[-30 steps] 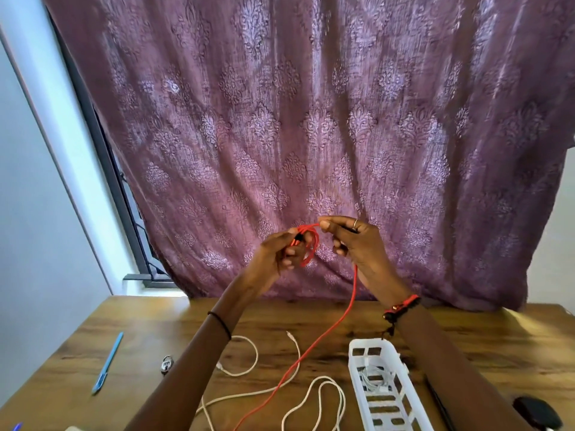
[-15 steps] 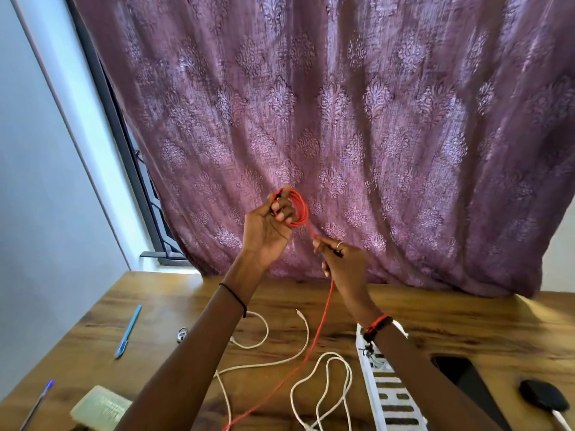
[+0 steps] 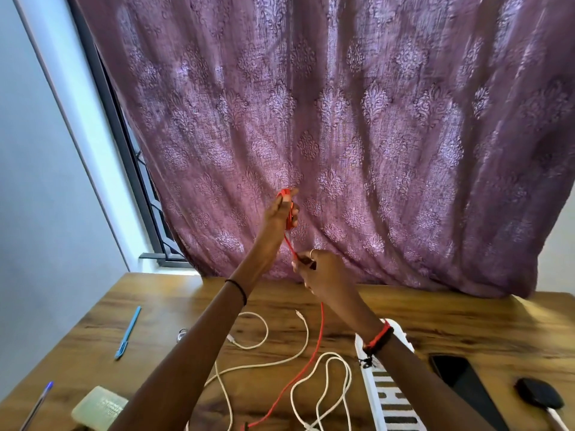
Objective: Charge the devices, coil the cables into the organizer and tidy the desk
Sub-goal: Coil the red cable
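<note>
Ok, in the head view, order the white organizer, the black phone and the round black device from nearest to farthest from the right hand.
1. The white organizer, below the right hand, which pinches the red cable; the wrist crosses over it.
2. The black phone, lying right of the organizer.
3. The round black device, farthest out, near the picture's right edge.

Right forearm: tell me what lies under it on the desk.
The white organizer lies beneath it on the desk, its far end and slotted near part showing. The forearm covers the stretch between, so whatever sits inside there cannot be seen.
</note>
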